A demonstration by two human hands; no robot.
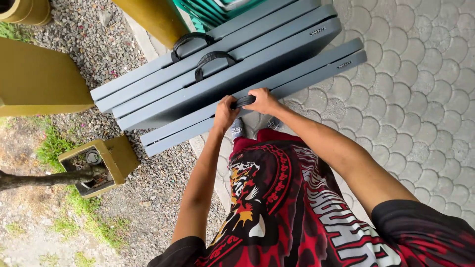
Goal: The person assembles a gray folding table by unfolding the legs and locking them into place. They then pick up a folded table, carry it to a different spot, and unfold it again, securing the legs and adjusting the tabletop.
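Observation:
Three grey folded tables stand on edge side by side. The nearest folded table (316,62) has a black carry handle (244,101) on its top edge. My left hand (225,112) and my right hand (263,100) both grip that handle, one at each end. The two tables behind it (257,34) each show a free black handle (213,60). My shoes (238,128) show just below the nearest table.
Grey patterned paving stones (410,99) lie on the right, gravel (99,49) on the left. A yellow box-shaped post base (116,158), a yellow slab (39,79) and a yellow column (153,20) stand near the tables. Green stacked items (213,10) sit behind.

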